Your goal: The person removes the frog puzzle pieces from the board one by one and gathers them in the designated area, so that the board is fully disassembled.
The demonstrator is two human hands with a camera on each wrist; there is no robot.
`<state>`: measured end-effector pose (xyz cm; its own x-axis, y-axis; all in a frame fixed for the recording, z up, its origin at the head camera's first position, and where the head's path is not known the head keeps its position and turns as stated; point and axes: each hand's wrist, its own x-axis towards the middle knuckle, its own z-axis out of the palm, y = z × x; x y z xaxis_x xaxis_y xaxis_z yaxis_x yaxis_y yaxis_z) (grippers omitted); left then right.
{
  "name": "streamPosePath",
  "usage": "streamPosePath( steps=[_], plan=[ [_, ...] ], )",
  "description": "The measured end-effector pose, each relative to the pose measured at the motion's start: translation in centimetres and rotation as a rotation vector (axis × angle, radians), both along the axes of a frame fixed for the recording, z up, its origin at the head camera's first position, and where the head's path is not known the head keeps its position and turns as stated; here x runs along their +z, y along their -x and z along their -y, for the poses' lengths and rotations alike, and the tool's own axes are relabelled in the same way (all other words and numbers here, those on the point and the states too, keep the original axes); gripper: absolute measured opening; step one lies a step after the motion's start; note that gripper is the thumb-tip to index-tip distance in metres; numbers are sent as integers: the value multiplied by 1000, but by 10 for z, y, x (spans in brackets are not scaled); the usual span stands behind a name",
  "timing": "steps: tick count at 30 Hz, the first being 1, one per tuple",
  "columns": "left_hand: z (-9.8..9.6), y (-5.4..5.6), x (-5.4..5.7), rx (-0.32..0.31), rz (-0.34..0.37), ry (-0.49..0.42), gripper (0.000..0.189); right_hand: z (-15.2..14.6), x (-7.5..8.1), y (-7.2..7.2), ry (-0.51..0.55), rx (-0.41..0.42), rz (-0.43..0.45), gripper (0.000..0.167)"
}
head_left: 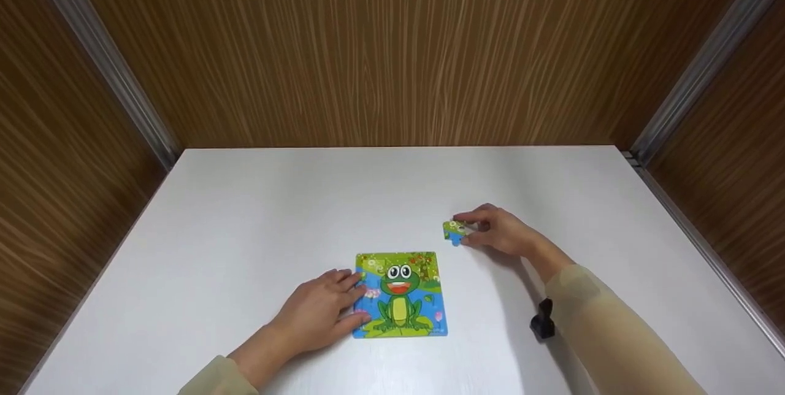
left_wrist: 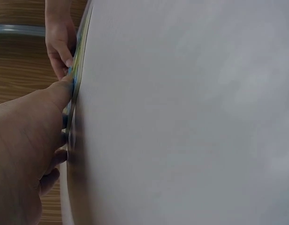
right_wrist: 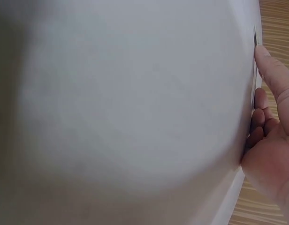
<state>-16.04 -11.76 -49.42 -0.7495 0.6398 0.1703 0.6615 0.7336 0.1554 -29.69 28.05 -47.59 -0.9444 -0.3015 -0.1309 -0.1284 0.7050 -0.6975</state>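
A square frog puzzle [head_left: 400, 312] lies on the white table, showing a green frog on a lily pad over blue water. Across its left edge rests my left hand [head_left: 326, 309], fingers extended with the tips on the picture. Up and to the right of the puzzle, my right hand [head_left: 500, 232] pinches a small puzzle piece [head_left: 452, 232] between thumb and fingers at its right side. The piece is green with white flowers above and blue below. From the left wrist view, the puzzle appears edge-on beside the left hand [left_wrist: 32, 136]. The right wrist view shows the right hand [right_wrist: 276, 112] low at the table.
The white table [head_left: 294, 199] meets a wood-grain back panel [head_left: 392, 51], with similar panels and metal rails at both sides. A small black object [head_left: 543, 321] is at the right forearm's sleeve, partly standing out beside it.
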Motion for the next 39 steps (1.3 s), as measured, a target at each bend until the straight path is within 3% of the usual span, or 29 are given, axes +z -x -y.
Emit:
streamPosePath(
  steps=[16, 26, 34, 39],
  plan=[
    [3, 1, -6, 15, 25, 20, 60, 2, -6, 2, 23, 7, 8, 59],
    [-3, 5, -9, 3, 17, 2, 60, -13, -10, 2, 172, -39, 37, 61],
    [-7, 8, -8, -6, 26, 9, 62, -20, -10, -1, 260, -67, -30, 52],
    [-8, 11, -5, -5, 30, 29, 61, -17, -3, -4, 250, -74, -114, 45]
  ],
)
